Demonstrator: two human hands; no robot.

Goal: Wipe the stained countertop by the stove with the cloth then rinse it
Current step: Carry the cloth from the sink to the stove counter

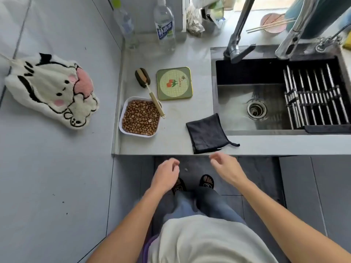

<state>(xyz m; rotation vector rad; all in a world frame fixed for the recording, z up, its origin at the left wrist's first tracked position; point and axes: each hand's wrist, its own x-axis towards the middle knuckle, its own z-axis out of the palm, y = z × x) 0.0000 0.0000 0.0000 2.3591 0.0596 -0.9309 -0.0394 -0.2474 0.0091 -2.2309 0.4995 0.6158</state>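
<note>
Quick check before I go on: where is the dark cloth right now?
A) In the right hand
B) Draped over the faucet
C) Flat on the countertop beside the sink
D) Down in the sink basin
C: the dark cloth lies flat on the countertop at the left rim of the sink, and the right hand hovers just short of it, holding nothing.

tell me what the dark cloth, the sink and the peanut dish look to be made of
Dark cloth: soft napped fabric, probably microfibre, matte and folded, with a hanging loop.
Sink: brushed stainless steel, judging by its dull grey sheen and reflections.
Peanut dish: smooth glossy white rim, ceramic or plastic; cannot tell which.
</note>
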